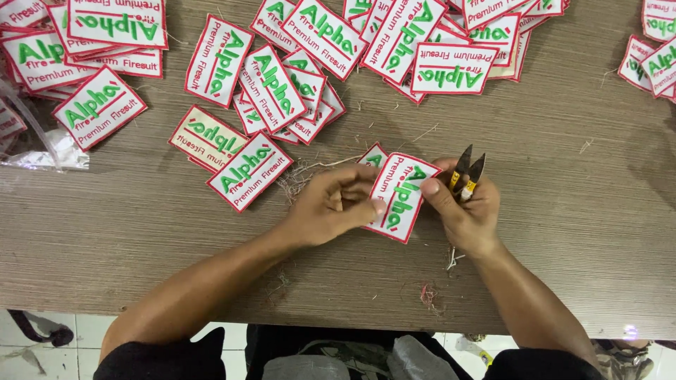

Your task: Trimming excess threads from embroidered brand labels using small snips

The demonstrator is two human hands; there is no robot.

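A white embroidered patch [400,196] with a red border and green lettering lies between both hands near the table's middle. My left hand [331,204] pinches its left edge with thumb and fingers. My right hand [465,207] presses its thumb on the patch's right edge and also holds small thread snips [467,171], their blades pointing up and slightly apart. A second patch [373,156] peeks out just behind the held one.
Many similar patches are scattered and piled across the far half of the wooden table [563,232], some at the left [98,107] and right [651,63] edges. A clear plastic bag [35,141] lies at the far left. Thread clippings [299,176] litter the middle.
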